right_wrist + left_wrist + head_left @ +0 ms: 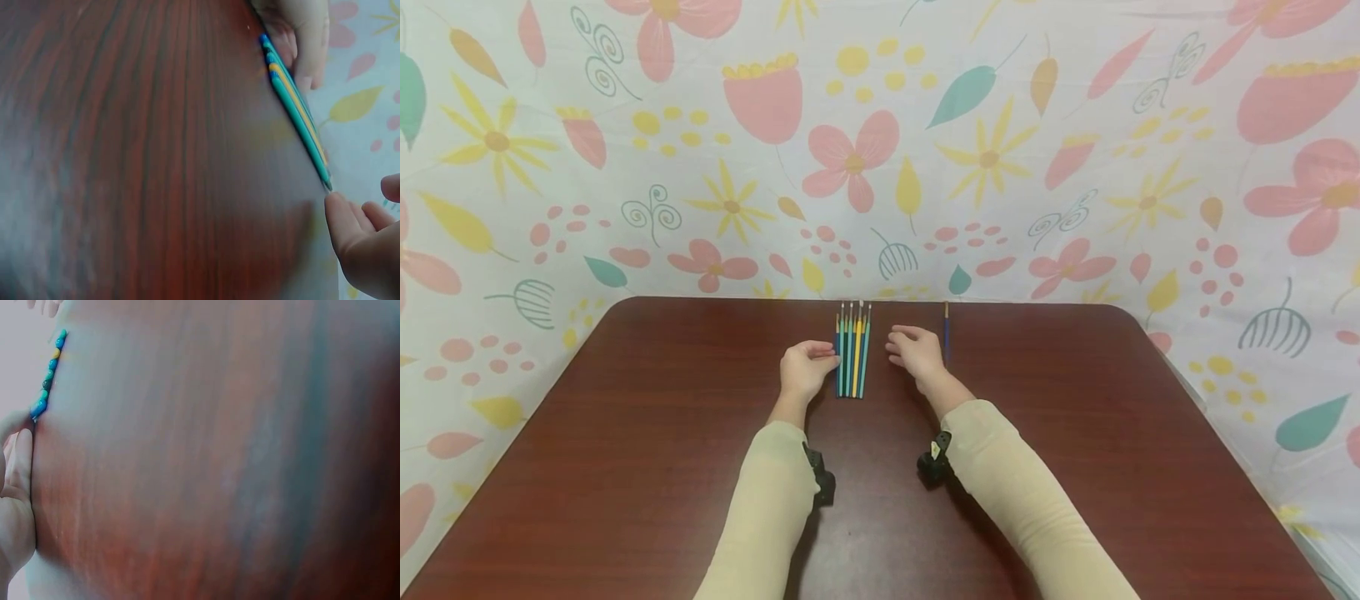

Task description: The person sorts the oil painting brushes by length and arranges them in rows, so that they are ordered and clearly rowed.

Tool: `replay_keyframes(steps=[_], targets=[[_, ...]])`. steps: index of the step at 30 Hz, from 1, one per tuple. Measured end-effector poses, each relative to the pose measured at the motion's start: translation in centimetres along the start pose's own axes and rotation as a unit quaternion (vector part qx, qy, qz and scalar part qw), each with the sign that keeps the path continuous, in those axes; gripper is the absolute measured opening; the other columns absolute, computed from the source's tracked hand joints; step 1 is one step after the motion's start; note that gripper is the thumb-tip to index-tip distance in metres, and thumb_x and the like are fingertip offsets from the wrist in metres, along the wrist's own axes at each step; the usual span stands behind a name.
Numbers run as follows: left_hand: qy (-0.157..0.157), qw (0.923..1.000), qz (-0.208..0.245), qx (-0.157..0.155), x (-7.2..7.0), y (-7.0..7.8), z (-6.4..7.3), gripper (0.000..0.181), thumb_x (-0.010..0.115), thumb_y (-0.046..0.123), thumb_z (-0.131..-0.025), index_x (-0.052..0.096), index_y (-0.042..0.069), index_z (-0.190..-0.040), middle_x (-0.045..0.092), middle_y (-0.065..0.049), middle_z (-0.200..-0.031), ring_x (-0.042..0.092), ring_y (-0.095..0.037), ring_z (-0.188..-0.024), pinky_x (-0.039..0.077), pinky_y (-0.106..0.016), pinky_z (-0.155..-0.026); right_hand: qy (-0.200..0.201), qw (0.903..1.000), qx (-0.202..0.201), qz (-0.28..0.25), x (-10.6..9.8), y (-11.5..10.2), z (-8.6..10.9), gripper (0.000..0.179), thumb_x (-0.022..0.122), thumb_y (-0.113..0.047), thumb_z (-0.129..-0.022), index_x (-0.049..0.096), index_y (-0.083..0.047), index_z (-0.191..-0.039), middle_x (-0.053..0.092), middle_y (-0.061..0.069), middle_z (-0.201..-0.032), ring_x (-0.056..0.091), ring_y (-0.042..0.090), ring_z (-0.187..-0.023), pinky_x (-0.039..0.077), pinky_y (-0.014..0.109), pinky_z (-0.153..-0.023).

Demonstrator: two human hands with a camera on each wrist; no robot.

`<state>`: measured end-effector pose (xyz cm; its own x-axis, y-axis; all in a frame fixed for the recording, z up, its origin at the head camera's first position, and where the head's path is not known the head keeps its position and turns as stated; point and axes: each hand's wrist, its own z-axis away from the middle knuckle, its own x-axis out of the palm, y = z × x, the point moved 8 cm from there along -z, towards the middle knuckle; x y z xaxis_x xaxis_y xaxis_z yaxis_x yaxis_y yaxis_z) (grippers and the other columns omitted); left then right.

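Note:
Several paintbrushes (853, 354) with blue, teal, green and yellow handles lie side by side near the table's far edge, bristles pointing away. My left hand (805, 367) is at the left side of this row, with thumb and fingertips touching the outermost blue paintbrush (39, 409). To the right of the row, apart from it, my right hand (917, 354) hovers with loosely bent fingers and holds nothing. Beyond it lies a single dark blue paintbrush (947, 329), partly hidden behind that hand. In the right wrist view the row's teal paintbrush (300, 128) shows near my fingertips.
The dark red-brown wooden table (647, 433) stretches around both arms. Behind its far edge hangs a white cloth (917, 100) printed with flowers and leaves. A black wrist camera (822, 477) sits on the left sleeve, and another black camera (934, 462) on the right.

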<state>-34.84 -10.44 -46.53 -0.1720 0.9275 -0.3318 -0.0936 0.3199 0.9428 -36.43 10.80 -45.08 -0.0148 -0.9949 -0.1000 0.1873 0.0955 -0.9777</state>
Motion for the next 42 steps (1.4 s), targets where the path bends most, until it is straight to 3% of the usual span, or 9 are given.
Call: replay_keyframes(steps=[18,34,42], targets=[[0.006,0.9999,0.015,-0.001,-0.1,0.1,0.0,0.025,0.075,0.014,-0.08,0.07,0.004,-0.103,0.072,-0.012,-0.101,0.069,-0.024,-0.096,0.053,-0.038,-0.088,-0.036,0.9921,0.076,-0.093,3.1,1.1,-0.2,0.043,0.051,-0.016,-0.096,0.046,-0.003,-0.137,0.048,0.017,-0.14,0.056,0.025,-0.122,0.051,0.035,-0.094],[0.004,0.9997,0.025,0.002,0.1,-0.1,-0.2,0.025,0.075,0.012,-0.079,0.07,0.003,-0.102,0.072,-0.014,-0.101,0.069,-0.025,-0.096,0.053,-0.038,-0.087,-0.022,0.9907,0.088,-0.102,3.1,1.5,-0.9,0.039,0.049,-0.008,-0.097,0.047,-0.001,-0.135,0.052,0.018,-0.135,0.057,0.027,-0.12,0.051,0.035,-0.094],[0.003,0.9998,0.018,0.0,0.1,-0.2,-0.3,0.024,0.076,0.013,-0.079,0.07,0.004,-0.101,0.072,-0.012,-0.101,0.069,-0.025,-0.096,0.053,-0.038,-0.088,-0.016,0.9933,0.092,-0.068,3.2,1.2,-1.3,0.038,0.049,-0.007,-0.097,0.049,-0.001,-0.134,0.057,0.019,-0.131,0.06,0.027,-0.116,0.053,0.034,-0.09]])
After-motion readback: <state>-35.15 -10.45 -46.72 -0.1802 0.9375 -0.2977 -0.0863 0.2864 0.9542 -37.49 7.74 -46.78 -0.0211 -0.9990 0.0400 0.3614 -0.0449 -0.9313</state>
